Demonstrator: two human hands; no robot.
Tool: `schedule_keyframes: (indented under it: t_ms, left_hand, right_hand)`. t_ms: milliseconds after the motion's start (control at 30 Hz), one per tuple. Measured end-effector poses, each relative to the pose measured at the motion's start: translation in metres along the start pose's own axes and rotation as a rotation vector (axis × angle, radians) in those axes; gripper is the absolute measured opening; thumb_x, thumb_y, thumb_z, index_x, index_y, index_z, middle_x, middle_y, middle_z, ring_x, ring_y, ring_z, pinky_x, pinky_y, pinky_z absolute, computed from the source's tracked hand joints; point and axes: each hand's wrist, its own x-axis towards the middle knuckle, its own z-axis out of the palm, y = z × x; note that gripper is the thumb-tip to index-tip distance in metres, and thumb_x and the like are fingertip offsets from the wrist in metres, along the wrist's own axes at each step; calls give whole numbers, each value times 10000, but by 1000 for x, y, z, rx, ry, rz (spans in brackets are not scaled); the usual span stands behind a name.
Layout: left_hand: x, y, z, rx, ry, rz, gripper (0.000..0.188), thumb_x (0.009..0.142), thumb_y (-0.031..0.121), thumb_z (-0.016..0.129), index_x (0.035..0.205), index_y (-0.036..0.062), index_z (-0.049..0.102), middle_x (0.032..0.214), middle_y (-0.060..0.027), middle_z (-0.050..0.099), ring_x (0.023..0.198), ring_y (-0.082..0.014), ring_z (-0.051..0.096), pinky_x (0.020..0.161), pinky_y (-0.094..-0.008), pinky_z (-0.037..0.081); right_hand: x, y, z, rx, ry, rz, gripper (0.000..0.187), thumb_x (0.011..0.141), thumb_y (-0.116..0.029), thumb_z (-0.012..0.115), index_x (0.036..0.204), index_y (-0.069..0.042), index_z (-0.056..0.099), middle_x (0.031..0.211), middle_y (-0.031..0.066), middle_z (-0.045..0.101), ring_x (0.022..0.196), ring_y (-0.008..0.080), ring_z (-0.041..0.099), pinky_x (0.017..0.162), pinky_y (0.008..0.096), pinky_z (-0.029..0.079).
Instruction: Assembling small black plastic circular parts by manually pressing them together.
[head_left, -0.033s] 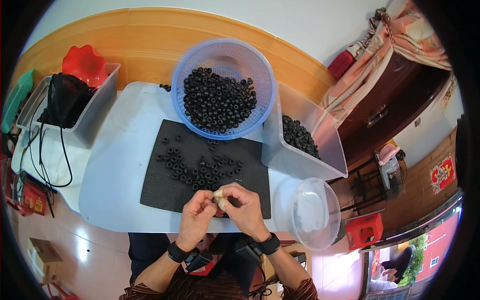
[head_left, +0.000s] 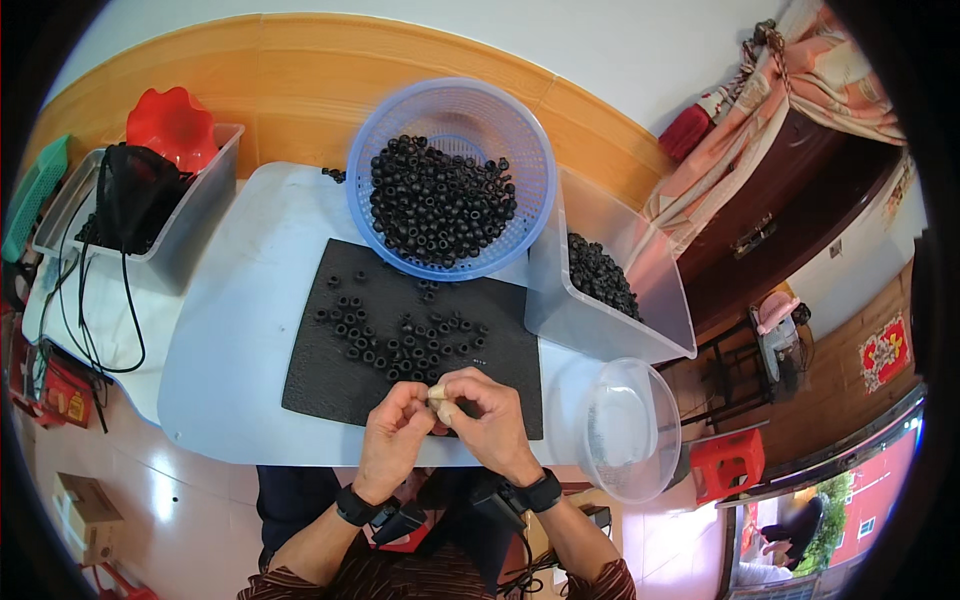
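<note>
Fingers (head_left: 405,393) of left hand (head_left: 393,438) and right hand (head_left: 494,420), pinched narrow together, any contents unclear

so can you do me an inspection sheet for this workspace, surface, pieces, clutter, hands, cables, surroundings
surface: pale table, black mat on it
pieces: black ring-shaped pieces loose on the mat, many more in the blue basket; black bits in the clear rectangular bin
clutter: round clear tub at the table's right end; red scalloped dish at the left
hands: left hand and right hand meet at the fingertips; anything pinched is too small to identify
cables: black cords hanging at the left
surroundings: red stool, cardboard box, curtain
</note>
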Motion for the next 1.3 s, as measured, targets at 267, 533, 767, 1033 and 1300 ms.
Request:
schedule_keyframes:
  t_ms: [267, 533, 767, 1033, 1300]
  left_hand:
    - [-2, -5, -6, -65, -19, -28, 149, 929, 16, 529, 1077, 7, 546, 815, -38, 636, 783, -88, 613, 749, -253, 505]
    - [-1, -5, -6, -47, -86, -48, 185, 920, 13, 530, 1104, 11, 528, 810, -45, 647, 786, -61, 583, 714, -215, 457]
    - [1, -6, -8, -38, -87, -56, 175, 920, 26, 537, 1094, 13, 527, 819, -45, 653, 777, -60, 576, 699, -216, 452]
    - [0, -5, -7, 5, -62, -29, 164, 922, 29, 539, 1085, 9, 531, 809, -48, 652, 762, -64, 578, 695, -226, 462]
    - [-2, -5, -5, -41, -46, -30, 154, 927, 13, 533, 1081, 15, 539, 805, -35, 638, 774, -75, 613, 723, -237, 501]
  right_hand:
    - [63, -12, 1, -302, 33, 22, 124, 866, -23, 621, 973, -16, 683, 850, 58, 693, 784, 133, 641, 697, 285, 506]
    - [118, 7, 7, -817, -308, -332, 106, 808, -116, 683, 892, -51, 691, 847, 58, 691, 758, 263, 611, 730, 350, 462]
    - [124, 11, 14, -542, -178, 5, 115, 813, -60, 656, 917, -28, 693, 831, 109, 695, 740, 291, 655, 728, 363, 503]
    - [134, 25, 8, -803, -326, -305, 130, 780, -89, 682, 909, -82, 697, 846, 62, 681, 854, 256, 625, 793, 386, 426]
    - [118, 8, 8, -457, -69, -82, 146, 752, -63, 668, 890, -30, 705, 783, 97, 646, 714, 250, 635, 695, 364, 494]
